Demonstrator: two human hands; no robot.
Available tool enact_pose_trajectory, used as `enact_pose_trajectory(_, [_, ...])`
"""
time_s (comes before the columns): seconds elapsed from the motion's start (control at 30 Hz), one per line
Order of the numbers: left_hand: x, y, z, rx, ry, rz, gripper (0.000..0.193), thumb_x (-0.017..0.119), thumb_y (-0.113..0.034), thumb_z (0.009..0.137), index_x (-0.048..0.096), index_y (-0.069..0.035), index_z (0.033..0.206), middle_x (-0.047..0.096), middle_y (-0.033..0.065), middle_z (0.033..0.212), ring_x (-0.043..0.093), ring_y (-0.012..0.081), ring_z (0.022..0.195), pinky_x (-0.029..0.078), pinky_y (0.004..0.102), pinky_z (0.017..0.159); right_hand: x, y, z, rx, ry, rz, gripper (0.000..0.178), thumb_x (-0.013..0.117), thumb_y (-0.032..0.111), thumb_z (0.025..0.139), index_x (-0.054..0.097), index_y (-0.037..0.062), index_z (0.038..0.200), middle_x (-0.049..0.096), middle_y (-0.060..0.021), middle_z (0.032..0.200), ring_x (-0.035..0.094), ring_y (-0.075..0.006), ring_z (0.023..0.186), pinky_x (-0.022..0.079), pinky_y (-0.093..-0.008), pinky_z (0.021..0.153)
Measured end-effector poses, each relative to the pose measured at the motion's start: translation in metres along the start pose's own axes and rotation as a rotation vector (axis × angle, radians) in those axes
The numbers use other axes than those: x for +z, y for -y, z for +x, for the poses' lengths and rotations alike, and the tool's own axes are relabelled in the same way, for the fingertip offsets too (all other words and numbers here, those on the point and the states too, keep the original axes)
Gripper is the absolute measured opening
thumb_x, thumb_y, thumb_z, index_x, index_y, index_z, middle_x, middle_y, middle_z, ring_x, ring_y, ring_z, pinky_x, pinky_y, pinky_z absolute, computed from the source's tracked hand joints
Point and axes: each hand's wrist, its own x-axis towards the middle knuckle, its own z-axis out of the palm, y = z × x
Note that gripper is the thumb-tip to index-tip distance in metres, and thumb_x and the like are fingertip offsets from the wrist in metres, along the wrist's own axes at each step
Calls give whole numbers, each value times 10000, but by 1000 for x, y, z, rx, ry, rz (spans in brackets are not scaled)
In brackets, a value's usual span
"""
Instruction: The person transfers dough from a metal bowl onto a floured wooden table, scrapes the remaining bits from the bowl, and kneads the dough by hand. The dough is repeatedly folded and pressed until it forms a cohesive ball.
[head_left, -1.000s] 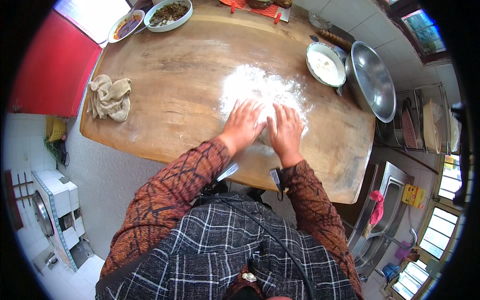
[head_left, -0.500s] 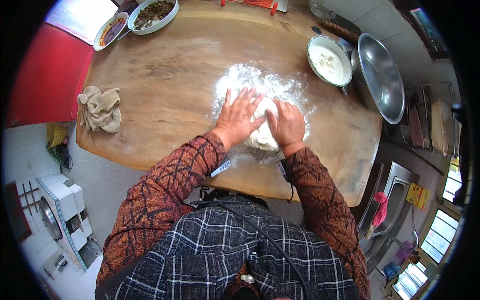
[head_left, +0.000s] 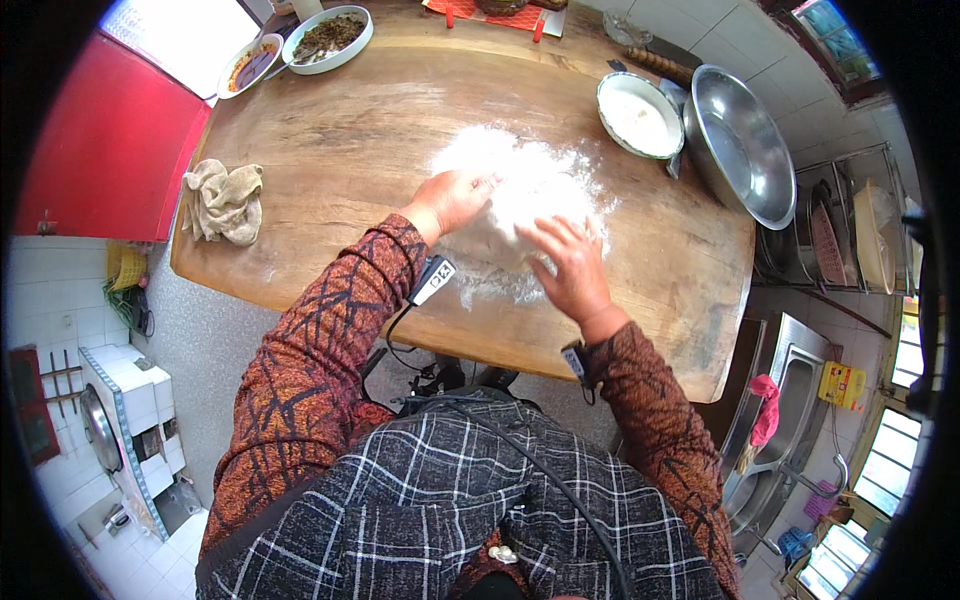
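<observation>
A lump of white dough (head_left: 508,215) lies between my hands on the floured tabletop; its outline blends into the bright flour. My left hand (head_left: 456,199) is at the dough's left side, fingers drawn together and closed on its edge. Over the near right side is my right hand (head_left: 572,264), its fingers spread and their tips at the dough. Loose flour (head_left: 550,165) is scattered behind and around the lump.
On the wooden table (head_left: 330,200), a crumpled cloth (head_left: 224,203) lies left. A dish of dark filling (head_left: 328,40) and a sauce bowl (head_left: 250,68) stand far left. Far right are a bowl of flour (head_left: 640,115) and a steel basin (head_left: 742,150).
My left hand has come off the top of the dough to its left side, fingers drawn together. My right hand has moved slightly nearer and its fingers have spread. The view has shifted slightly.
</observation>
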Motion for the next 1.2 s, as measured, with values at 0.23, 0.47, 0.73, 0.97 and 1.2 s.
enact_pose_trajectory(0.23, [58, -13, -79, 242, -217, 387, 423, 564, -410, 1019, 722, -141, 1305, 684, 134, 1359, 578, 315, 1343, 424, 501, 1136, 20, 30, -14, 126, -161, 190, 308, 752, 247, 890, 732, 136, 1177, 702, -58, 1241, 604, -314, 1216, 363, -528, 1138])
enact_pose_trajectory(0.47, [92, 20, -101, 330, -271, 476, 602, 626, -394, 994, 518, -146, 1531, 489, 145, 1545, 406, 341, 1480, 225, 570, 1270, 72, 14, -28, 124, -24, -103, 616, 676, 414, 926, 588, 238, 1510, 543, -50, 1555, 467, -296, 1442, 255, -507, 1257])
enact_pose_trajectory(0.73, [81, 26, -11, 274, -332, 498, 450, 572, -420, 1054, 614, -175, 1429, 625, 103, 1411, 502, 281, 1421, 239, 562, 1260, 67, -32, 51, 62, -153, -70, 246, 599, 302, 1010, 694, 117, 1143, 706, -90, 999, 653, -302, 929, 440, -444, 821])
enact_pose_trajectory(0.97, [46, 36, 30, 150, -326, -421, 451, 490, -388, 1141, 578, -93, 1471, 665, 152, 1379, 608, 307, 1316, 462, 424, 1136, 65, -52, 83, 475, -13, 143, 382, 629, 447, 1032, 739, 85, 983, 759, -185, 936, 711, -391, 918, 552, -479, 812])
enact_pose_trajectory(1.2, [22, 11, -6, 166, -254, 286, 370, 604, -391, 1020, 797, -74, 1014, 741, 119, 1201, 689, 352, 1070, 537, 476, 971, 12, -27, 38, 259, 59, 465, 271, 811, 306, 930, 801, 36, 942, 751, -117, 888, 693, -279, 824, 538, -400, 785])
